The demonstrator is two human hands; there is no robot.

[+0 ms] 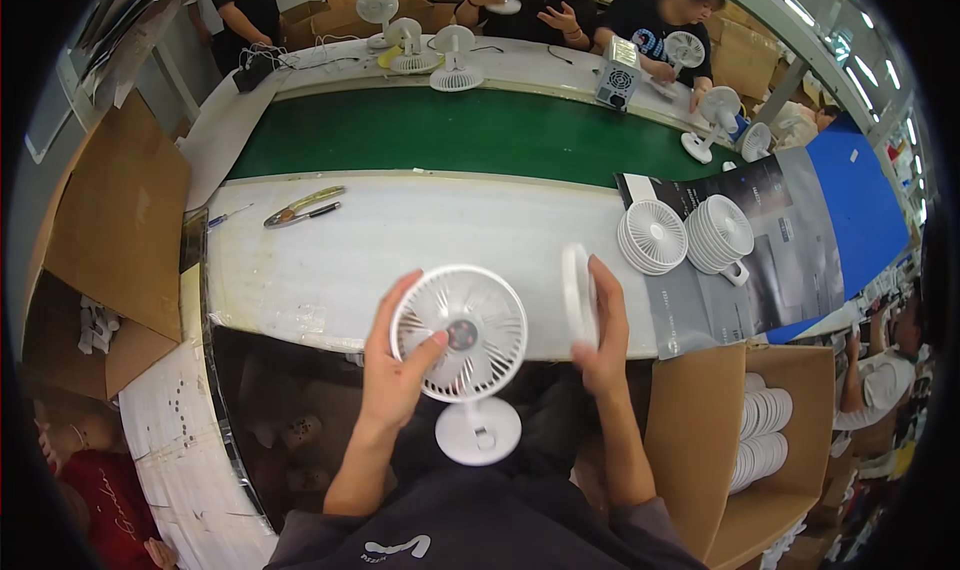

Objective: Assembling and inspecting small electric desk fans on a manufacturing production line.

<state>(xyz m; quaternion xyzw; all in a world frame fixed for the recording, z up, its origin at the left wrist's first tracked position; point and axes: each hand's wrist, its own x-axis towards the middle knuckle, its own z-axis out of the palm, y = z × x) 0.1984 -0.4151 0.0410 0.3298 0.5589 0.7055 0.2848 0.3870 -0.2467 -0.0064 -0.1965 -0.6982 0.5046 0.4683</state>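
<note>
My left hand (395, 355) grips a small white desk fan (460, 335) by the rim of its round head, thumb across the front grille. The fan's round base (478, 431) hangs below, over my lap. My right hand (603, 330) holds a white round grille cover (577, 295) edge-on, just right of the fan head and apart from it. Both hands hover at the near edge of the white worktable (400, 240).
Two stacks of white grilles (652, 236) (720, 232) lie on a dark sheet to the right. A cardboard box (700, 420) with stacked white discs stands at my right. Pliers and a pen (300, 208) lie far left. Beyond a green conveyor belt (450, 130), other people handle fans.
</note>
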